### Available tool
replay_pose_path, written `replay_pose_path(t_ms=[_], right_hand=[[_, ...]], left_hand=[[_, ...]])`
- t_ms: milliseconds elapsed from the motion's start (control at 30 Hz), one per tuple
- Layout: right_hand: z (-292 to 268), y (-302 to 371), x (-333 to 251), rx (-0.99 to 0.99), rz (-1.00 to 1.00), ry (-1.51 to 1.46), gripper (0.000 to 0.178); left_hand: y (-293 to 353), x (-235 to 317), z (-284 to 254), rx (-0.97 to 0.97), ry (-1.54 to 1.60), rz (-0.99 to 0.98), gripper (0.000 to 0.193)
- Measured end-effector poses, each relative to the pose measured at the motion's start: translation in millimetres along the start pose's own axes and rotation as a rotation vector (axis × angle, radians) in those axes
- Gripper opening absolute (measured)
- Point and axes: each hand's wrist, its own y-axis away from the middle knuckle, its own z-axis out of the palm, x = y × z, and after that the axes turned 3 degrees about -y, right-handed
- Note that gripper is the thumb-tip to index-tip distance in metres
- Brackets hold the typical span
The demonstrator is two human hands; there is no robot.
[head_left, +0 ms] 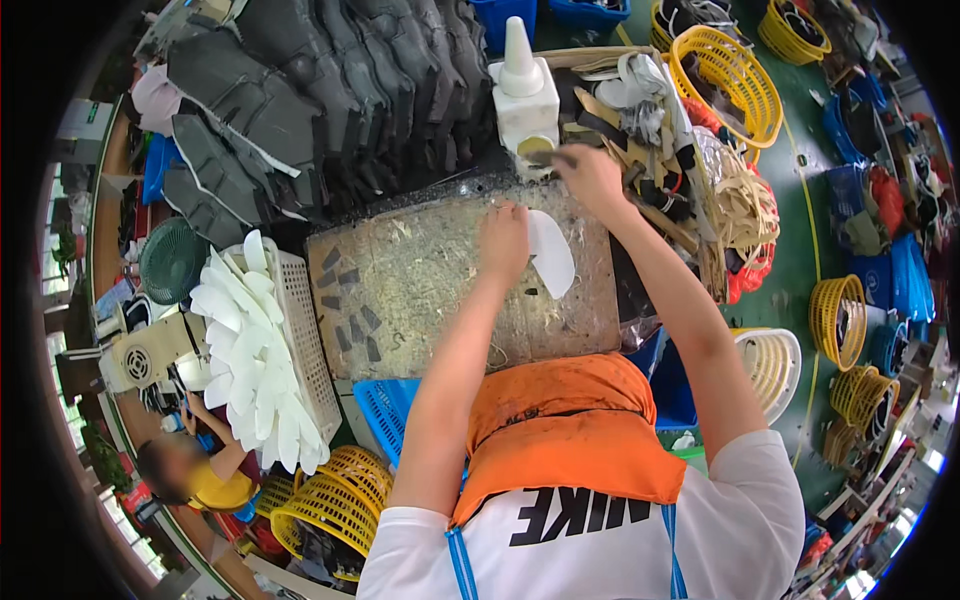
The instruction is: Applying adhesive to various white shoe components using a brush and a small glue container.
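My left hand (503,240) is closed at the edge of a white, curved flat piece (553,257). The piece lies on a worn, glue-stained board (400,255), and the left fingertips partly hide its edge. In my right hand (592,178) is a short dark brush-like tool (549,158), gripped between the fingers. Its tip is at the round yellowish opening of a white pot (528,106) with a tall cone on top. Several small dark grey pieces (349,277) are scattered over the left part of the board.
Dark grey padded panels (330,80) are stacked behind the board. Many white pieces fill a white basket (305,340) at left. A scrap-filled box (700,190) stands at right, with yellow baskets (725,85) beyond. Another person (195,470) sits at lower left.
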Motion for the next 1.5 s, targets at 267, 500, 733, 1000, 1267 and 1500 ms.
replay_pose_path(t_ms=[267,500,733,1000,1267,1500], right_hand=[[15,-33,-6,-0.139,0.140,0.231,0.021],[1,-7,12,-0.046,-0.054,0.175,0.026],[-15,50,-11,-0.220,0.459,-0.382,0.028],[35,102,-63,-0.449,0.149,-0.115,0.022],[3,148,-51,-0.621,-0.084,0.009,0.027],[9,177,-64,-0.458,0.079,0.269,0.034]], left_hand=[[83,63,-63,0.000,0.285,-0.013,0.018],[133,41,-135,0.316,0.502,-0.162,0.023],[162,15,-70,0.381,0.227,0.071,0.018],[199,-8,-10,0.178,0.229,0.147,0.010],[203,-6,-16,0.098,0.256,-0.015,0.014],[138,-17,-77,0.504,0.657,-0.261,0.006]])
